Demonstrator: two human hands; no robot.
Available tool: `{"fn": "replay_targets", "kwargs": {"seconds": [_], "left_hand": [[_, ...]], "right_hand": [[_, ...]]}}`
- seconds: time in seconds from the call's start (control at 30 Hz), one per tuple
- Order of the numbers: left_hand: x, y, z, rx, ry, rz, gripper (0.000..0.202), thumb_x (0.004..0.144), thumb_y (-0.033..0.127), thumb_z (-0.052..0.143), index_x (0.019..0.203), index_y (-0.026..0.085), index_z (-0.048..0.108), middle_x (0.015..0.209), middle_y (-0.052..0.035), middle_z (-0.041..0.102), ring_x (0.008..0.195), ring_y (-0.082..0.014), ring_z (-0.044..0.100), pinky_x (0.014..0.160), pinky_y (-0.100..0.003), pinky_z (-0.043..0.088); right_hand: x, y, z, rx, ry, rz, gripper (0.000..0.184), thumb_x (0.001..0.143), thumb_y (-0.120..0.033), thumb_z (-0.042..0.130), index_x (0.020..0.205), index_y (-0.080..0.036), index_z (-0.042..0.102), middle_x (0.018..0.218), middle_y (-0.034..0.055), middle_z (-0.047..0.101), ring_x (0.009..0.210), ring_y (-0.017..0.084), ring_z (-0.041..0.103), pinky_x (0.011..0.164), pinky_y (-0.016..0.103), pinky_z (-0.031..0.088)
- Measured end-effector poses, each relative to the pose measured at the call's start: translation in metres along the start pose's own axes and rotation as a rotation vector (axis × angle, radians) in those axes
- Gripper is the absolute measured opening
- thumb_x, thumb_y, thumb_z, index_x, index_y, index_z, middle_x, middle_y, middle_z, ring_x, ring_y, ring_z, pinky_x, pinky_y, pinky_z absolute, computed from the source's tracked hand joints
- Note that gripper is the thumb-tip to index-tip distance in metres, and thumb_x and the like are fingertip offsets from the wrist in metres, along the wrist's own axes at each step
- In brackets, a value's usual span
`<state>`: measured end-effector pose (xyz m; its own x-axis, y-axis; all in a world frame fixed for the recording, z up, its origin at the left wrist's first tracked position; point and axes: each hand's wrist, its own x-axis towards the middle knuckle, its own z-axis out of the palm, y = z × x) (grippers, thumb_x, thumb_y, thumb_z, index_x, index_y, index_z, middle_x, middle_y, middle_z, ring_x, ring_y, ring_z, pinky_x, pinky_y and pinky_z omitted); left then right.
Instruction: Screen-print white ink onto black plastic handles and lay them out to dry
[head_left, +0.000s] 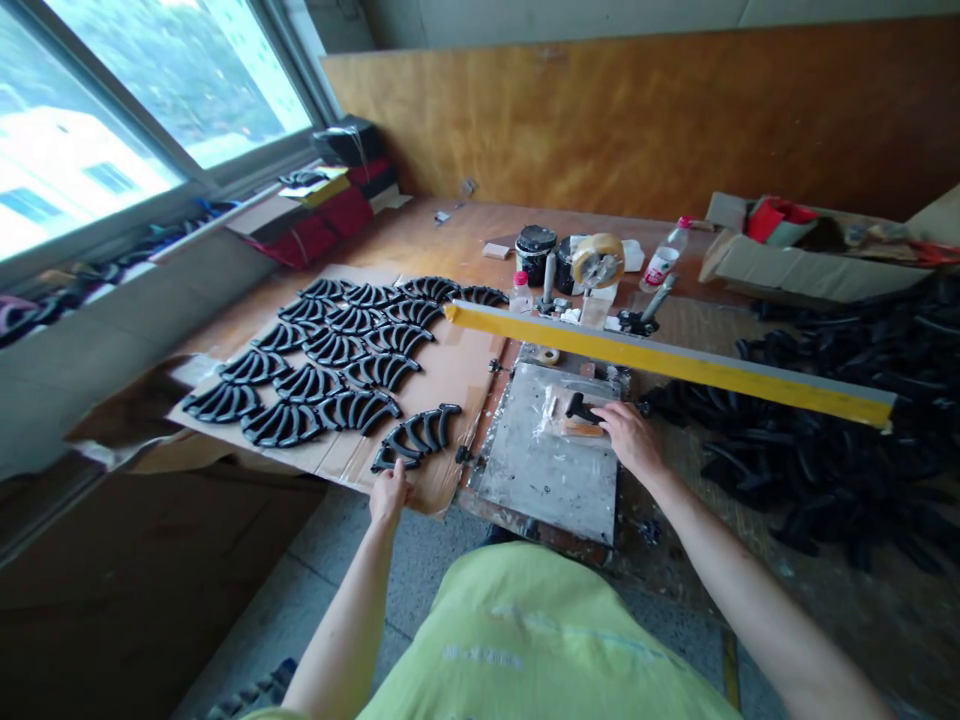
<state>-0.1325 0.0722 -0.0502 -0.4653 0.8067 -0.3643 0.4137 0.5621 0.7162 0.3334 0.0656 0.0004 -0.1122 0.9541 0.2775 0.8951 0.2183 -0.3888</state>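
My left hand [390,492] is closed, thumb and fingers pinching the near end of a fanned row of curved black pieces [417,436] on the cardboard sheet. My right hand [630,438] grips a T-shaped black piece [581,408], which lies over a small plastic-wrapped pad [564,424] on the grey metal plate [536,485]. Several more fanned rows of black pieces [330,345] lie on the cardboard [469,350] to the left. Whether the T-shaped piece touches the pad I cannot tell.
A yellow and grey bar [675,360] spans above the plate and the right side. Behind it stand a black-lidded jar [535,255], a tape roll [598,262] and a bottle [664,258]. A heap of black pieces [840,450] covers the right of the table, before a cardboard box [802,268].
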Motion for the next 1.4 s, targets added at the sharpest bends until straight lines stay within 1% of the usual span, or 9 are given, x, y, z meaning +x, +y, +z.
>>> {"fn": "replay_targets", "kwargs": {"seconds": [0.17,0.3,0.37,0.53,0.67,0.8,1.0,1.2,1.4], "left_hand": [[-0.021,-0.004,0.013,0.09,0.157,-0.006,0.032,0.083,0.049,0.051,0.099,0.021,0.058,0.087,-0.0096,0.07,0.09,-0.028,0.065,0.078,-0.036,0.045],[-0.026,-0.008,0.019,0.073,0.179,0.015,0.036,0.085,0.046,0.051,0.113,0.023,0.055,0.093,-0.0073,0.069,0.089,-0.0236,0.064,0.078,-0.031,0.043],[-0.024,-0.01,0.019,0.057,0.169,0.029,0.039,0.086,0.046,0.051,0.119,0.024,0.054,0.089,-0.0054,0.069,0.083,-0.022,0.065,0.074,-0.03,0.043],[-0.01,-0.012,0.012,0.025,0.139,0.08,0.034,0.087,0.044,0.051,0.114,0.024,0.06,0.086,-0.0046,0.069,0.079,-0.0202,0.064,0.072,-0.028,0.043],[-0.001,-0.016,0.004,0.029,0.163,0.092,0.03,0.088,0.041,0.05,0.106,0.022,0.064,0.09,-0.0082,0.069,0.081,-0.0219,0.063,0.075,-0.03,0.043],[0.003,-0.016,-0.001,0.012,0.129,0.123,0.027,0.088,0.041,0.051,0.102,0.023,0.065,0.084,-0.0065,0.068,0.077,-0.0215,0.062,0.076,-0.031,0.043],[0.011,-0.012,-0.007,-0.04,0.054,0.15,0.024,0.086,0.041,0.054,0.095,0.023,0.066,0.074,-0.0031,0.066,0.073,-0.0201,0.061,0.073,-0.029,0.044],[0.02,-0.016,-0.013,-0.087,-0.042,0.101,0.036,0.091,0.05,0.04,0.093,0.024,0.065,0.075,-0.0038,0.068,0.072,-0.0193,0.063,0.068,-0.027,0.044],[0.027,-0.008,-0.022,0.015,-0.161,-0.02,0.043,0.093,0.053,0.032,0.097,0.024,0.063,0.083,-0.0063,0.07,0.078,-0.0219,0.066,0.069,-0.029,0.044]], "right_hand": [[0.015,-0.019,0.003,-0.088,-0.092,-0.119,0.034,0.09,-0.014,0.044,0.113,-0.02,0.068,0.101,0.0103,0.065,0.099,0.026,0.055,0.087,0.04,0.046],[0.032,-0.057,0.014,-0.059,-0.096,-0.195,0.029,0.089,-0.02,0.051,0.113,-0.022,0.068,0.11,0.011,0.063,0.105,0.028,0.053,0.091,0.042,0.044],[0.05,-0.096,0.04,0.065,-0.171,-0.281,0.029,0.091,-0.022,0.051,0.116,-0.024,0.066,0.108,0.0092,0.063,0.102,0.025,0.055,0.092,0.039,0.045],[0.097,-0.194,0.138,0.161,-0.429,-0.32,0.032,0.093,-0.029,0.052,0.122,-0.024,0.062,0.103,0.0069,0.064,0.099,0.019,0.06,0.089,0.03,0.047],[0.111,-0.222,0.185,0.02,-0.538,-0.284,0.031,0.092,-0.04,0.055,0.116,-0.022,0.063,0.103,0.0091,0.064,0.097,0.02,0.062,0.083,0.029,0.047],[0.11,-0.228,0.192,-0.043,-0.506,-0.222,0.031,0.091,-0.043,0.054,0.103,-0.017,0.065,0.095,0.0115,0.066,0.092,0.021,0.063,0.082,0.03,0.047],[0.114,-0.241,0.18,-0.029,-0.559,-0.208,0.029,0.091,-0.041,0.054,0.107,-0.019,0.065,0.099,0.0125,0.063,0.097,0.024,0.06,0.084,0.035,0.048],[0.096,-0.28,0.179,-0.024,-0.499,-0.3,0.051,0.078,-0.041,0.07,0.125,-0.029,0.055,0.13,0.0166,0.049,0.118,0.035,0.044,0.085,0.049,0.048],[0.087,-0.314,0.208,-0.066,-0.641,-0.058,0.054,0.081,-0.04,0.065,0.131,-0.025,0.05,0.149,0.014,0.036,0.135,0.045,0.026,0.1,0.067,0.027]]}}
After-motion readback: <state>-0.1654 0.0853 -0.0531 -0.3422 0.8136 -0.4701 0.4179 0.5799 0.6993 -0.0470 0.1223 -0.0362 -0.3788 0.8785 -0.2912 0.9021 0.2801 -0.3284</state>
